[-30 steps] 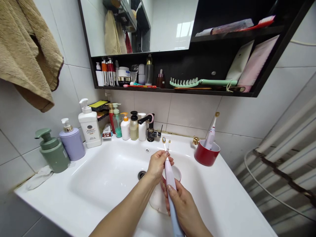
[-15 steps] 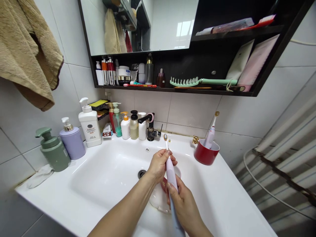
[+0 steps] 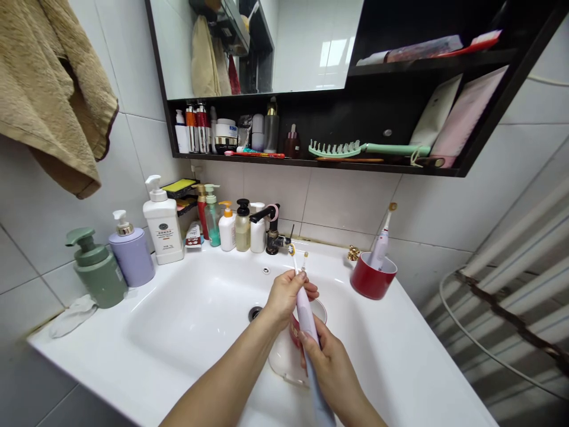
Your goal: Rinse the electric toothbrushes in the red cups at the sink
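Note:
Over the white sink (image 3: 191, 314), an electric toothbrush (image 3: 304, 314) with a pale pink and blue handle points up and away. My right hand (image 3: 331, 362) is wrapped round its handle. The fingers of my left hand (image 3: 287, 296) pinch the brush neck, just below the head. A second small brush head (image 3: 305, 258) shows by my left fingertips; what holds it is hidden. Beneath my hands, a red and white cup (image 3: 320, 309) and a clear container (image 3: 282, 365) are in the basin, partly covered.
A red cup (image 3: 372, 280) with another electric toothbrush (image 3: 381, 246) stands on the right ledge. The black faucet (image 3: 272, 231) is at the back. Pump bottles (image 3: 163, 228) line the left and back. A dark cabinet (image 3: 311, 163) hangs above; a towel (image 3: 53, 89) hangs left.
The toothbrush head has tilted slightly left and turned, so its bristles show differently. The second small brush head is more visible. Both hands keep their hold.

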